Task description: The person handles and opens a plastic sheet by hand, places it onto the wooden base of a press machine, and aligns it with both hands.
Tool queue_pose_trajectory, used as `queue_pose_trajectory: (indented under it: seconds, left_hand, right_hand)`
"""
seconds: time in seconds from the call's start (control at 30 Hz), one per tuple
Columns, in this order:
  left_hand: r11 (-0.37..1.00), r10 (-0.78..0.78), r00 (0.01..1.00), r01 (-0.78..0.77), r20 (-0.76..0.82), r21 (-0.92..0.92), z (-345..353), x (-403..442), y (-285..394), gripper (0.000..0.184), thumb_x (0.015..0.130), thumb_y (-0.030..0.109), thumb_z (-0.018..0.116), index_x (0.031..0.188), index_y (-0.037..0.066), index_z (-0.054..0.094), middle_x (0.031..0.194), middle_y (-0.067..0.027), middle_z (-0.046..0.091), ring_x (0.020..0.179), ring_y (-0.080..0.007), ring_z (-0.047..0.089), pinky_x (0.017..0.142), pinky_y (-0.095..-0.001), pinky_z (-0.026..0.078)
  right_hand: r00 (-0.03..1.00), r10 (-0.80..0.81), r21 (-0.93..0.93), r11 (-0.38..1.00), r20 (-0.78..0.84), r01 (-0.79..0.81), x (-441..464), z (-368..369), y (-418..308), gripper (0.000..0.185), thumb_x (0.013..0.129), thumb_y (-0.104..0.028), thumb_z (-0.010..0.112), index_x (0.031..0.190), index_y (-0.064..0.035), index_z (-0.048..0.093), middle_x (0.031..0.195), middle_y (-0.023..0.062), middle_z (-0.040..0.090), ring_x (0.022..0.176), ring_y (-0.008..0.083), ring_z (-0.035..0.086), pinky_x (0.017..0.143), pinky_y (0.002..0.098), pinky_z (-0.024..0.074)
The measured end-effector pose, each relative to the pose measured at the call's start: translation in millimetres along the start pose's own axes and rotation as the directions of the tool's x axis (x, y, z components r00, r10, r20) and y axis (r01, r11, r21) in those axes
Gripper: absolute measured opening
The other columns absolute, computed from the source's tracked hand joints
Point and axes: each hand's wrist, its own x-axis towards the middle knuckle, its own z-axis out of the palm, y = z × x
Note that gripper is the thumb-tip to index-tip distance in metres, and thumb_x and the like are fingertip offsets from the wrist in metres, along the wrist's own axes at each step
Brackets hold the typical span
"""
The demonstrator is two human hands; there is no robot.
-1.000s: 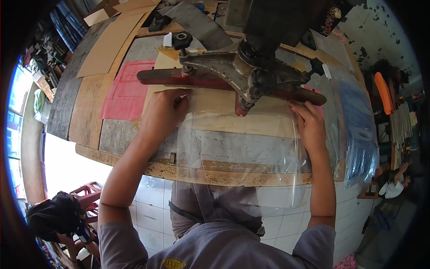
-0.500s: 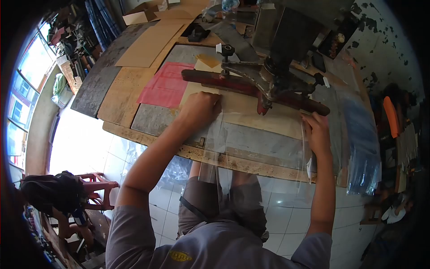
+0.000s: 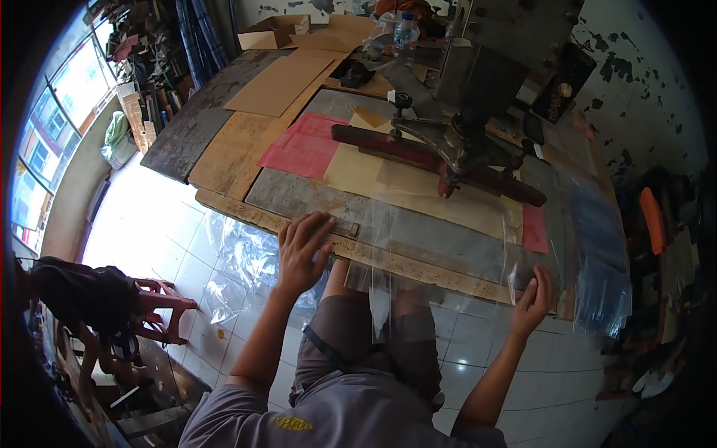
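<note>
My left hand point(image 3: 305, 250) rests at the table's front edge, fingers spread and holding nothing. Beside the right edge of a clear plastic sheet point(image 3: 448, 250), my right hand point(image 3: 534, 299) lies at the table's front edge with its fingers loosely extended; whether it touches the sheet is hard to make out. The sheet runs from beneath a dark press head with a long red bar point(image 3: 388, 149) and hangs over the front edge above my lap. Under the bar lies a yellowish sheet point(image 3: 358, 172), with pink sheet pieces point(image 3: 302, 145) at its ends.
A stack of bluish plastic sheets point(image 3: 601, 261) hangs over the table's right side. Cardboard point(image 3: 280, 82), an open box point(image 3: 272, 33) and a water bottle point(image 3: 405, 31) are at the back. Crumpled clear plastic point(image 3: 246, 254) and a red stool point(image 3: 168, 302) are left below.
Both hands have come back from the bar to the table's front edge. My left hand has opened off the plastic sheet and moved left; the sheet stays under the bar.
</note>
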Motion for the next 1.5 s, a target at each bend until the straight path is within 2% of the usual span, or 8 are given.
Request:
queue_pose_trajectory:
  seconds: [0.13, 0.17, 0.23, 0.37, 0.67, 0.77, 1.17, 1.5]
  left_hand:
    - [0.998, -0.035, 0.986, 0.044, -0.165, 0.054, 52, -60, -16, 0.051, 0.098, 0.032, 0.056, 0.143, 0.008, 0.053, 0.156, -0.0212, 0.045, 0.146, -0.0469, 0.036, 0.122, -0.0624, 0.018]
    - [0.997, -0.040, 0.971, 0.053, -0.236, 0.049, 66, -65, -14, 0.053, 0.098, 0.032, 0.056, 0.145, 0.008, 0.050, 0.157, -0.0234, 0.042, 0.147, -0.0488, 0.034, 0.122, -0.0635, 0.017]
    - [0.997, -0.035, 0.958, 0.054, -0.285, 0.059, 89, -73, -22, 0.065, 0.096, 0.033, 0.059, 0.151, 0.008, 0.036, 0.160, -0.0320, 0.029, 0.148, -0.0565, 0.024, 0.120, -0.0702, 0.013]
    - [0.993, 0.029, 0.901, 0.022, -0.432, 0.114, 124, -69, -38, 0.076, 0.091, 0.035, 0.066, 0.151, 0.009, 0.028, 0.159, -0.0340, 0.024, 0.147, -0.0583, 0.020, 0.117, -0.0745, 0.012]
    - [0.986, 0.065, 0.917, 0.000, -0.394, 0.164, 121, -75, -47, 0.080, 0.084, 0.032, 0.076, 0.146, 0.010, 0.030, 0.156, -0.0325, 0.025, 0.146, -0.0587, 0.020, 0.116, -0.0758, 0.014]
    - [0.987, 0.051, 0.919, 0.014, -0.391, 0.163, 120, -75, -46, 0.081, 0.083, 0.032, 0.077, 0.146, 0.010, 0.030, 0.157, -0.0322, 0.025, 0.146, -0.0581, 0.020, 0.116, -0.0758, 0.015]
    - [0.988, 0.053, 0.905, 0.013, -0.421, 0.153, 125, -74, -46, 0.083, 0.084, 0.036, 0.077, 0.147, 0.012, 0.029, 0.157, -0.0309, 0.025, 0.148, -0.0569, 0.017, 0.116, -0.0758, 0.013]
    - [0.987, 0.059, 0.902, 0.011, -0.427, 0.159, 126, -74, -46, 0.084, 0.083, 0.035, 0.077, 0.147, 0.013, 0.029, 0.157, -0.0301, 0.025, 0.149, -0.0553, 0.017, 0.117, -0.0754, 0.013]
  right_hand:
    - [0.935, -0.171, -0.276, 0.958, -0.311, 0.084, -55, 39, 24, 0.051, 0.114, -0.033, 0.027, 0.137, -0.0022, 0.060, 0.144, 0.0145, 0.058, 0.142, 0.0391, 0.044, 0.120, 0.0579, 0.0263]
    - [0.929, -0.165, -0.293, 0.954, -0.330, 0.065, -64, 49, 30, 0.059, 0.113, -0.041, 0.018, 0.145, -0.0043, 0.051, 0.153, 0.0164, 0.048, 0.150, 0.0433, 0.029, 0.122, 0.0634, 0.0186]
    - [0.913, -0.149, -0.242, 0.969, -0.380, 0.057, -70, 60, 35, 0.058, 0.112, -0.042, 0.020, 0.147, -0.0038, 0.047, 0.156, 0.0182, 0.043, 0.152, 0.0439, 0.024, 0.123, 0.0639, 0.0173]
    - [0.898, -0.118, -0.174, 0.984, -0.425, 0.047, -73, 72, 43, 0.060, 0.111, -0.044, 0.022, 0.149, -0.0026, 0.043, 0.160, 0.0205, 0.035, 0.154, 0.0447, 0.017, 0.123, 0.0653, 0.0155]
    - [0.912, -0.112, -0.175, 0.983, -0.394, 0.045, -76, 69, 45, 0.060, 0.111, -0.046, 0.024, 0.146, -0.0016, 0.045, 0.160, 0.0220, 0.035, 0.155, 0.0436, 0.014, 0.123, 0.0652, 0.0135]
    - [0.894, -0.127, -0.220, 0.975, -0.430, 0.033, -75, 73, 47, 0.069, 0.111, -0.050, 0.015, 0.138, 0.0022, 0.051, 0.160, 0.0198, 0.038, 0.153, 0.0448, 0.020, 0.122, 0.0647, 0.0170]
    - [0.910, -0.123, -0.170, 0.984, -0.396, 0.059, -75, 69, 44, 0.063, 0.110, -0.049, 0.024, 0.142, 0.0007, 0.045, 0.159, 0.0226, 0.034, 0.154, 0.0463, 0.015, 0.122, 0.0664, 0.0146]
    - [0.901, -0.154, -0.234, 0.970, -0.405, 0.060, -70, 67, 36, 0.063, 0.111, -0.046, 0.018, 0.140, 0.0016, 0.049, 0.158, 0.0228, 0.038, 0.153, 0.0471, 0.020, 0.121, 0.0649, 0.0181]
